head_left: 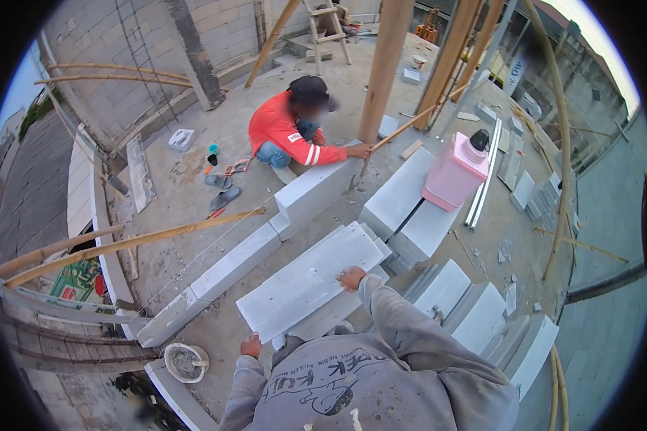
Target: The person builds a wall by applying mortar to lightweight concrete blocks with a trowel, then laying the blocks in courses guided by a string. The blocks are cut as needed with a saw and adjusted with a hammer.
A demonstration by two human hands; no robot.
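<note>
A long pale block (309, 280) lies slantwise in front of me, on top of other blocks. My left hand (251, 346) is closed on the block's near left corner. My right hand (351, 278) rests at its right edge with the fingers curled on it. Beyond it, a low wall of pale blocks (237, 262) runs from the lower left up to a taller block (320, 190). At the wall's far end crouches a person in a red shirt (284, 133), one hand on the wall's end by a wooden post.
A pink container (456, 172) stands on stacked blocks (395, 190). More blocks (474, 309) are piled at my right. A bucket of grey mortar (187, 362) sits at the lower left. Bamboo poles (129, 246) cross the left side. Sandals (224, 195) lie beyond the wall.
</note>
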